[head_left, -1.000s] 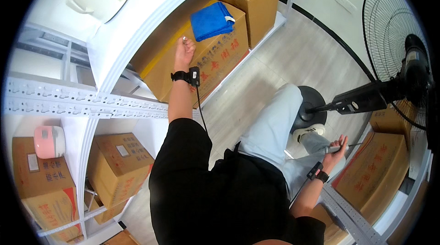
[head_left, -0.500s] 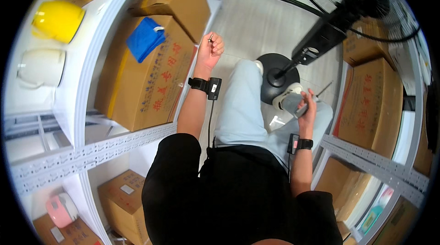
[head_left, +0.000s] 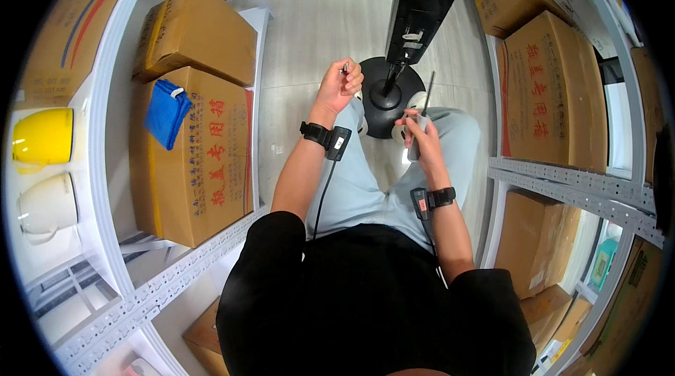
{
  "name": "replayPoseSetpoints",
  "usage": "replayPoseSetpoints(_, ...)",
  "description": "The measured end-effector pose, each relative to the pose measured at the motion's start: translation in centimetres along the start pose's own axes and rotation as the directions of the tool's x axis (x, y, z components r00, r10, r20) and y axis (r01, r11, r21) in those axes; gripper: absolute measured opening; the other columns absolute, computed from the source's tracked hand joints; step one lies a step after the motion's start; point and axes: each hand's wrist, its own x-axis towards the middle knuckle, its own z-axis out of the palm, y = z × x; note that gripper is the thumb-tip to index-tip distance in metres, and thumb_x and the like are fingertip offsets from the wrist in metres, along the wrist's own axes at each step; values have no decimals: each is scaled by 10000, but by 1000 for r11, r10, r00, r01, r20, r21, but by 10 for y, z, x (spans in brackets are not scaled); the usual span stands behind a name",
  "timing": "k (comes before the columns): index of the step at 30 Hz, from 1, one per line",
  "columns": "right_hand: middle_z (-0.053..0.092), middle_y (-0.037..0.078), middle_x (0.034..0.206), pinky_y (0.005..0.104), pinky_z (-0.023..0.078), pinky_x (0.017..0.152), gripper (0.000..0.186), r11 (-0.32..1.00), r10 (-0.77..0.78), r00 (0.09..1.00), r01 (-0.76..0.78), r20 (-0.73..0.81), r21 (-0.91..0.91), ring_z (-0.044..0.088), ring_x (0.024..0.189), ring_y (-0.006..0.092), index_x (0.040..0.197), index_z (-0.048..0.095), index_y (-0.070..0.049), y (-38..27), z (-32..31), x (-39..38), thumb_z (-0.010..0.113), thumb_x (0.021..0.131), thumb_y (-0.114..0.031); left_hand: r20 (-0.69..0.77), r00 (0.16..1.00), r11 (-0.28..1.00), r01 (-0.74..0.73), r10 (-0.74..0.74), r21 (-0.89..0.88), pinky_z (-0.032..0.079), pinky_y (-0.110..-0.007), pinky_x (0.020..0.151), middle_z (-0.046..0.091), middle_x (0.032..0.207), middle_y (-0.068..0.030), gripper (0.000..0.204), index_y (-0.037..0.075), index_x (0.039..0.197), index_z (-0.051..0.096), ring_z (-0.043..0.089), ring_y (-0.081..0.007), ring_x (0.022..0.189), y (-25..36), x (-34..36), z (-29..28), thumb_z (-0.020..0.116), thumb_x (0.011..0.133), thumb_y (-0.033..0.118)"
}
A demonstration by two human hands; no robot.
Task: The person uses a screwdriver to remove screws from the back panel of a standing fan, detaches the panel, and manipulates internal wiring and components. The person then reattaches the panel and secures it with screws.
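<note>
My left hand (head_left: 339,87) is raised in front of the fan's round black base, fingers curled in a closed grip. A small metal piece (head_left: 344,68) shows between its thumb and fingers, too small to name for certain. Lower and to the right, my right hand (head_left: 425,142) wraps around a grey-handled screwdriver (head_left: 413,149), whose long thin dark shaft points away from me. Beyond both hands stands a black pedestal fan (head_left: 415,24). Its base (head_left: 399,110) rests on the floor by my shoes, and the top of its grille is cut off by the frame.
On the left, a white metal shelf (head_left: 116,235) holds cardboard boxes (head_left: 197,165), a folded blue cloth (head_left: 167,113), a yellow mug (head_left: 43,138) and a white mug (head_left: 48,204). More cardboard boxes (head_left: 552,94) fill the right-hand shelf. Thin cables run from my wrist straps.
The view has turned to the right, so the fan and shelves appear further left. My right hand has come inward toward the left hand, and the screwdriver's shaft now points more straight ahead.
</note>
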Motion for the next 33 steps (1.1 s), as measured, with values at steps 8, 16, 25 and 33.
replayPoseSetpoints(8,646,-23,806,208,416,506,246,960,-163,978,127,-129,-249,527,584,28,1070,684,-62,-21,32,31,746,889,-216,-68,973,958,228,-219,173,274,-202,433,423,663,4,291,83,775,452,377,-65,517,-40,4,5,473,1021,238)
replayPoseSetpoints(16,671,-15,744,205,425,507,264,918,-136,980,68,-148,-391,550,590,35,960,719,-43,-29,39,51,786,847,-273,-132,935,902,353,-330,247,315,-216,491,458,726,33,258,13,1069,569,392,-67,564,-60,-6,9,430,1068,230)
replayPoseSetpoints(25,635,-6,722,216,424,518,205,955,-137,979,91,-149,-283,550,577,55,929,687,-24,-17,25,55,757,876,-210,-117,936,917,348,-331,197,327,-217,513,469,784,-10,217,34,988,524,440,-90,633,-71,-3,9,445,1063,221)
replayPoseSetpoints(33,639,4,752,227,432,523,169,985,-113,970,81,-215,-150,551,588,62,938,686,-27,-16,24,52,741,885,-179,-126,944,934,323,-306,152,346,-240,525,545,826,-56,225,18,943,541,492,-126,680,-75,1,-6,465,1013,218)
